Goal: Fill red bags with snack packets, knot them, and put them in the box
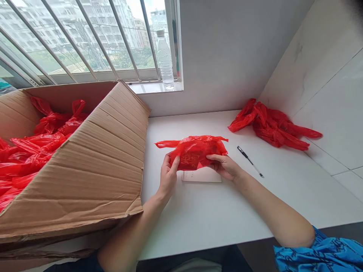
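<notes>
Between my two hands is a red plastic bag [195,151], its thin film partly see-through, with something inside that I cannot make out. My left hand [169,173] pinches its left lower edge, thumb on top. On the other side my right hand [224,165] grips the right lower part, its fingers partly under the film. One handle loop of the bag sticks out to the left. Below the bag lies a white notepad [202,176] with a little writing, its upper part hidden. To the right of my right hand rests a black and clear pen [250,161].
A large cardboard box [107,158] with several tied red bags [42,151] stands at the left. More crumpled red bags [272,122] lie at the back right by the wall. A water bottle [165,62] stands on the sill of the barred window. The white table [204,215] is underneath.
</notes>
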Demonstrator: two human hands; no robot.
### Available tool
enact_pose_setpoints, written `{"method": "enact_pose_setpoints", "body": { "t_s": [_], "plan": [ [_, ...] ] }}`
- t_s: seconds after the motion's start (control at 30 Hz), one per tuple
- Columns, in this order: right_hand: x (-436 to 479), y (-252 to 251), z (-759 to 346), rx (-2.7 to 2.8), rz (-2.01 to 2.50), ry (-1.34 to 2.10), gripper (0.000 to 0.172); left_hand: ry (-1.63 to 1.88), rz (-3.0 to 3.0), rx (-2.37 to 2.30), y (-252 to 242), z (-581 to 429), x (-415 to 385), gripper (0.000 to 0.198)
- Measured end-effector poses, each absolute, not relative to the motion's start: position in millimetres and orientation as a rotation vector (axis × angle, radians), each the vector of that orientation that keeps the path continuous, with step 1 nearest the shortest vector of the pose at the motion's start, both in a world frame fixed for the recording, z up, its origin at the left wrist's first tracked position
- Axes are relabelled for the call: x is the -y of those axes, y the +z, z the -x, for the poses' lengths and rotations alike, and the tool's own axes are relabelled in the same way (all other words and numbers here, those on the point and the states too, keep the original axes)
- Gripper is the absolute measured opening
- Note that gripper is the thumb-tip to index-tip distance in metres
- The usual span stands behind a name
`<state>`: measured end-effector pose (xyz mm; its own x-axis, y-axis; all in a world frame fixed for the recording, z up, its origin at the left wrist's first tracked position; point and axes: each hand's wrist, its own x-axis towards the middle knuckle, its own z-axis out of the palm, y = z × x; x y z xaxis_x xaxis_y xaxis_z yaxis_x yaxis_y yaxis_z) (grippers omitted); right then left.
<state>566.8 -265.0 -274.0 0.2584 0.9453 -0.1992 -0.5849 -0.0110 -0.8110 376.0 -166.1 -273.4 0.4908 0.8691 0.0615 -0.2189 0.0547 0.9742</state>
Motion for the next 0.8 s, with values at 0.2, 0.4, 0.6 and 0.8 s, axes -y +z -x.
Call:
{"method": "enact_pose_setpoints", "body": {
  "t_s": [0.2,0.4,0.6,0.8],
  "plan": [
    [269,-276,-570,0.555,1.014,1.264,0.030,1.008,-1.212,-0.624,-276,-373,165,0.055],
    [280,-261,-569,0.789,1.023,1.323,0.031,0.902,-1.344,-0.577,-249,-367,200,0.049],
    [299,-250,-569,1.109,1.044,1.511,0.023,0.673,-1.562,-0.571,-224,-340,254,0.031],
    [312,-247,-557,1.388,1.077,1.666,0.029,0.425,-1.852,-0.782,-175,-286,269,0.031]
  ]
}}
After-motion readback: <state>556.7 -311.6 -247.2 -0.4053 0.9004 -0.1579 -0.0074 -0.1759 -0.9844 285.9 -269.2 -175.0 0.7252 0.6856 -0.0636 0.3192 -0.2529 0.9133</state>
